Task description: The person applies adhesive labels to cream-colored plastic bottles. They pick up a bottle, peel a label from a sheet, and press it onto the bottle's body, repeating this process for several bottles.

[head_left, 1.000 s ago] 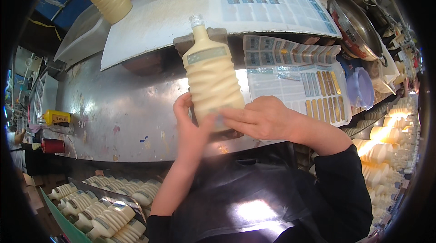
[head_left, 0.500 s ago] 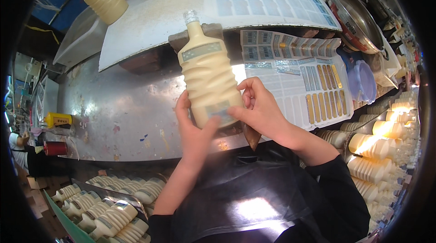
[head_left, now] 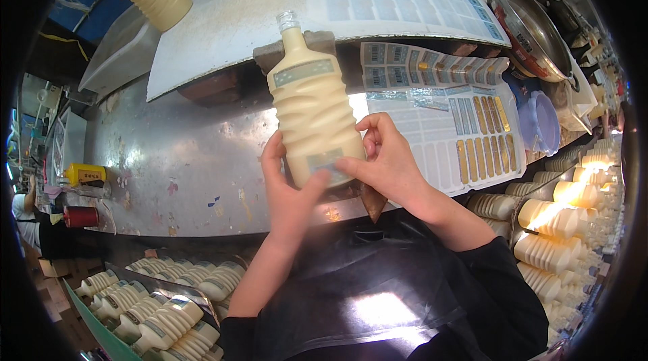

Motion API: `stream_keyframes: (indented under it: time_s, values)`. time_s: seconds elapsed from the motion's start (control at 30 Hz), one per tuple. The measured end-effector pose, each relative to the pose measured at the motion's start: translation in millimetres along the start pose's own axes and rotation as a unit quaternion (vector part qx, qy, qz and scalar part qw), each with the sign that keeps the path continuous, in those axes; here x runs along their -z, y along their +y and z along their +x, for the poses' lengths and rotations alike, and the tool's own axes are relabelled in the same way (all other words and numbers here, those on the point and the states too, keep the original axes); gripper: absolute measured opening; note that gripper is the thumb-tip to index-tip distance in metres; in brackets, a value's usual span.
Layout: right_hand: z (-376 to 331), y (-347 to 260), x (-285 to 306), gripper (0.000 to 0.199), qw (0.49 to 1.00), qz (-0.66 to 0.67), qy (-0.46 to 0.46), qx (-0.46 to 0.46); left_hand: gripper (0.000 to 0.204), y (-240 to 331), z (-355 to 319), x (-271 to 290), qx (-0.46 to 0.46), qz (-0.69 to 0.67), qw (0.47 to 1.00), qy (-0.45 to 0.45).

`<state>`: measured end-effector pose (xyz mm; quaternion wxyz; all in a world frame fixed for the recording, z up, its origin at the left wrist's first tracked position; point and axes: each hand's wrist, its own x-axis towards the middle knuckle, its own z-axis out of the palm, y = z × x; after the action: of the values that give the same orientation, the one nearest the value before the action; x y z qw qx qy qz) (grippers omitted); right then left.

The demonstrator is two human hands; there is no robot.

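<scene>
A cream-coloured bottle with wavy ridged sides and a clear neck lies tilted before me, its upper part against a brownish block. A grey-blue label sits on its shoulder. Lower down is another grey-blue label, partly covered by my thumbs. My left hand wraps the bottle's lower left side, its thumb blurred over the label. On the lower right side, my right hand grips with its thumb pressed on the label's edge and its fingers curled.
Sheets of gold and blue stickers lie to the right, below a white board. Beyond them are a purple bucket and a metal pan. Similar bottles fill a green-edged crate at lower left and stand at right.
Both hands keep their hold at the bottle's base, with the thumbs still on the lower label. The whole view has shifted slightly. At far left, another person's arm has moved.
</scene>
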<state>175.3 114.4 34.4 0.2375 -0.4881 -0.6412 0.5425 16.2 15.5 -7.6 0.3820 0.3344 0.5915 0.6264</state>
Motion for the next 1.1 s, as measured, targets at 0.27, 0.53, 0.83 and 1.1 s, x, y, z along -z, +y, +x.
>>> stream_keyframes:
  time_s: [0.27,0.53,0.83,1.1]
  values:
    - [4.5,9.2,2.1,0.058,1.0,-0.014,-0.012,0.023,0.085,2.3,0.7,0.3,0.002,-0.043,0.999,-0.009]
    - [0.2,0.7,1.8,0.066,0.999,-0.047,-0.01,0.002,0.078,-5.1,-0.9,2.9,-0.015,-0.035,0.999,-0.008]
    - [0.0,2.5,-0.3,0.065,0.998,-0.056,0.005,0.012,0.083,-4.0,-0.6,2.0,-0.014,-0.038,0.999,-0.01]
    - [0.9,6.9,0.3,0.061,1.0,-0.002,-0.009,0.005,0.085,-7.2,-0.7,3.1,-0.015,-0.037,0.999,-0.009]
